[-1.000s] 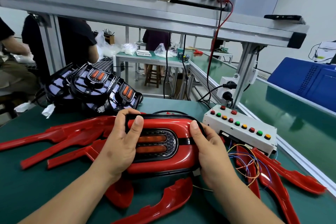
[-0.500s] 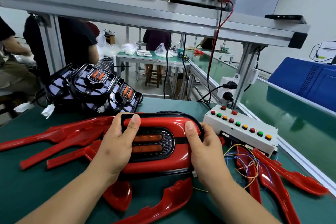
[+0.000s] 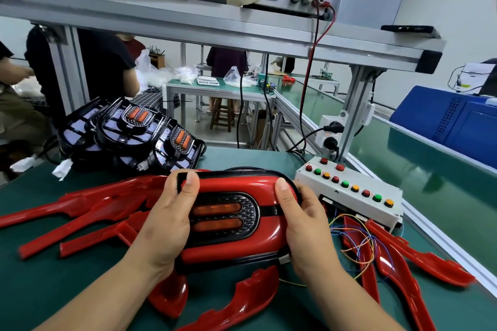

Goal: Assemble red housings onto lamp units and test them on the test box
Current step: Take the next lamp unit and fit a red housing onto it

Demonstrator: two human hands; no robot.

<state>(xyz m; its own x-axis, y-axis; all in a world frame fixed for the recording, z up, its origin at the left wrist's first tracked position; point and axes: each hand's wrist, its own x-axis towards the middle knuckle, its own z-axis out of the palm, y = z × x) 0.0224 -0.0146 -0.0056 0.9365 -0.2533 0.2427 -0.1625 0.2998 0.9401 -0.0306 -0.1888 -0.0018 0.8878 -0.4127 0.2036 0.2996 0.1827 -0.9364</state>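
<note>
Lamp unit (image 3: pixel 228 220) in red housing: gripped at both ends, left hand (image 3: pixel 166 220) and right hand (image 3: pixel 304 220), long axis crosswise; test box (image 3: pixel 349 196) just beyond right hand.

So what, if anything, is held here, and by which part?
The lamp with its red housing on: the left hand grips its left end, the right hand grips its right end.
</note>
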